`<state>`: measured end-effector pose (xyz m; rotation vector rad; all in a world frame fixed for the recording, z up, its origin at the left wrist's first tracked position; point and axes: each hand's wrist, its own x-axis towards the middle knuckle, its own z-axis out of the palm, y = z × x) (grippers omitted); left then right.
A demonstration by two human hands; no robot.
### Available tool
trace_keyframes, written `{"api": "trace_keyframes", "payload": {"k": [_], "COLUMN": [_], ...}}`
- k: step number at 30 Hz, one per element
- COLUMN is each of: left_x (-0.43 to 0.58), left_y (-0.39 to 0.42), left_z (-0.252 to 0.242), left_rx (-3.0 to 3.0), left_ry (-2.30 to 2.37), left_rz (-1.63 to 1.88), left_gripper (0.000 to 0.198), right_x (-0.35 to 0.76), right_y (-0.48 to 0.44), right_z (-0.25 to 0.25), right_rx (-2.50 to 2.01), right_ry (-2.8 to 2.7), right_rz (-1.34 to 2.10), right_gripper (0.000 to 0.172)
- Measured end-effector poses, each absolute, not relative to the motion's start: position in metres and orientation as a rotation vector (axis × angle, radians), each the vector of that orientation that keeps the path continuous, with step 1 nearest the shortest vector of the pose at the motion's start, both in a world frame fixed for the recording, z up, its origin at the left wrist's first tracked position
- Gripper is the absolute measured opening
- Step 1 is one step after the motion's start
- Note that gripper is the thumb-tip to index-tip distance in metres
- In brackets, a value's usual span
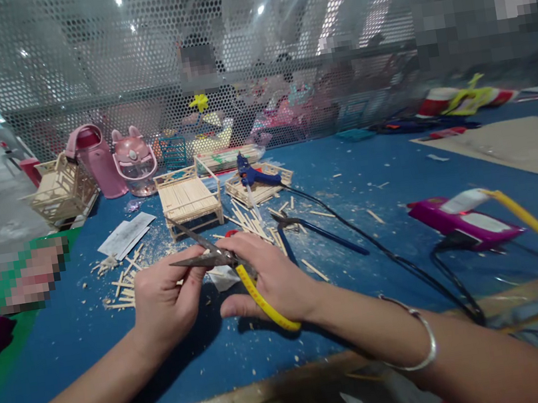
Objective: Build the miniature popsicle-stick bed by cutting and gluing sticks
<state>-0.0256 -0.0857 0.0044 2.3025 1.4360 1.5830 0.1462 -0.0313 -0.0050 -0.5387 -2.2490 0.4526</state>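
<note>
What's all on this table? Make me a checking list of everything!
Surface: blue mat, dusted with wood crumbs.
Job's things: scissors with yellow handle, blades open; little stick bed behind.
Clutter: loose sticks, blue glue gun, pliers, pink bottles, purple tool.
Hands: left hand pinches at the blades; right hand grips the handle.
Cables: black cable runs from the glue gun.
Surroundings: mesh screen; people sit behind it.

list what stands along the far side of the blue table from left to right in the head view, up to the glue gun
stick basket → pink jug → pink bunny-eared cup → stick bed → blue glue gun
</note>
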Motion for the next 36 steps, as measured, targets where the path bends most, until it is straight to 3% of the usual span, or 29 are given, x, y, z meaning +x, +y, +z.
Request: {"api": "trace_keyframes", "payload": {"k": [10, 20, 29, 36], "left_x": [-0.022, -0.022, -0.017, -0.013], "left_y": [-0.093, -0.086, -0.082, -0.087], "left_z": [0.01, 0.007, 0.008, 0.01], "left_rx": [2.469, 1.906, 1.377, 1.369], "left_ry": [1.603, 1.581, 1.372, 1.349], "left_rz": [1.565, 1.48, 1.525, 1.473], "left_gripper": [0.018, 0.019, 0.022, 0.022], "right_x": [0.146, 0.145, 0.145, 0.145], "right_y": [-0.035, -0.032, -0.028, -0.031], "right_z": [-0.005, -0.002, -0.003, -0.002], "right_rx": [-0.576, -0.739, -0.749, -0.756], "right_ry": [-2.23, -2.236, -2.273, -2.274], "right_rz": [0.473, 0.617, 0.397, 0.334], "right_gripper": [0.054, 0.041, 0.064, 0.065]}}
